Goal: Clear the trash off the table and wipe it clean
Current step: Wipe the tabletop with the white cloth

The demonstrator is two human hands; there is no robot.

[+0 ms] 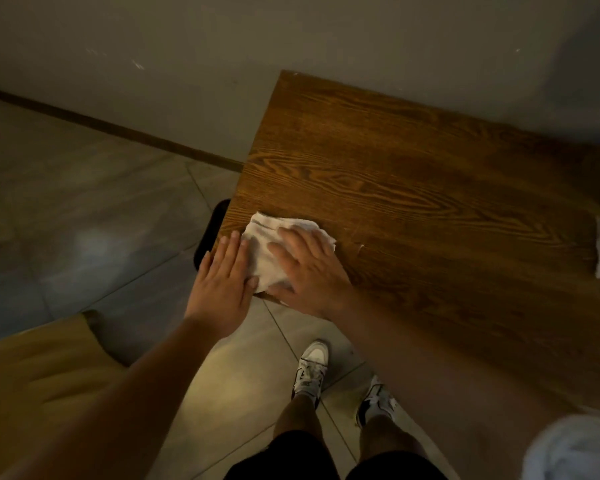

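The wooden bench [413, 188] shows no trash on its visible surface, so the clearing looks done and the wiping is in hand, with most of the top seemingly left to cover. The white cloth [271, 251] lies crumpled at the bench's near left corner, its long axis running from that corner toward the wall. The right hand [309, 271] presses it flat with spread fingers, while the left hand [224, 275], fingers straight and together, rests at the bench's left edge touching the cloth.
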